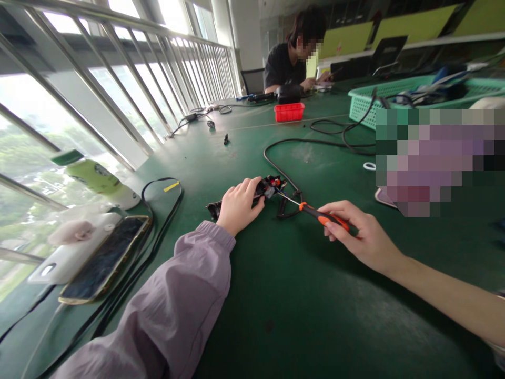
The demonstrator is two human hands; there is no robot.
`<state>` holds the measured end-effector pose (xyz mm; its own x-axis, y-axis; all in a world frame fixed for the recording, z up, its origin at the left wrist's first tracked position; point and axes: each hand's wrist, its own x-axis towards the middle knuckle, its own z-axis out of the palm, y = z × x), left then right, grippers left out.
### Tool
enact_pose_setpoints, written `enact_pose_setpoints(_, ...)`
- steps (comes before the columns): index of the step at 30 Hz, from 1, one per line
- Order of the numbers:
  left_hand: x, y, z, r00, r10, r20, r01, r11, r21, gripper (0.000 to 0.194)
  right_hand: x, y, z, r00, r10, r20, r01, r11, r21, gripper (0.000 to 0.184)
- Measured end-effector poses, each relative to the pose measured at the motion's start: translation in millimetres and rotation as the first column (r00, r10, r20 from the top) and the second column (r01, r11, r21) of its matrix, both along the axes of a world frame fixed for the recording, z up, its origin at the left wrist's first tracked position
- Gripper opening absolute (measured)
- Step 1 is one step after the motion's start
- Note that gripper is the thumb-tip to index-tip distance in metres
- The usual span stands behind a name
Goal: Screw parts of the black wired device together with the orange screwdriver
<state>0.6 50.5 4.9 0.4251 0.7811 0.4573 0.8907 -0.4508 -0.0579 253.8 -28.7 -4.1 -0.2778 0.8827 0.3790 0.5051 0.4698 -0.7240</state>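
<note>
My left hand point(240, 206) is closed round a long black corded device point(270, 185) lying on the table, holding it down. At its right end the casing is open, and red parts and small wires show inside. My right hand point(355, 231) grips a screwdriver point(325, 217) by its black and orange handle. The metal shaft points left, its tip at the device's open end; whether it touches a screw is too small to tell. Beside that end, a loop of black cord point(291, 210) lies on the table. My left palm and fingers hide the device's middle.
On the green table point(252, 316), a phone point(108, 258), a white case point(71, 252), a bottle point(100, 181) and cables stand left. A red basket point(289, 112) and a green basket point(361, 108) are farther back. Another person point(288, 63) sits across, near a metal railing point(158, 58).
</note>
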Motion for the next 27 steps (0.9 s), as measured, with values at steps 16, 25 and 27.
enact_pose_setpoints(16,0.4,-0.5,1.0,1.0,-0.001,0.008,0.001,1.0,-0.017,0.042,-0.2,-0.2,1.5,1.0,-0.012,-0.024,0.012,1.0,0.004,0.021)
enact_pose_setpoints(25,0.4,-0.1,0.5,1.0,-0.001,-0.005,0.001,1.0,-0.006,0.042,-0.9,0.7,-0.3,0.999,-0.038,-0.016,0.039,0.995,0.092,0.022)
enact_pose_setpoints(27,0.2,0.0,0.4,1.0,-0.001,-0.004,0.001,1.0,-0.008,0.042,-1.2,0.4,0.8,1.0,-0.019,0.0,0.019,0.998,0.055,0.02)
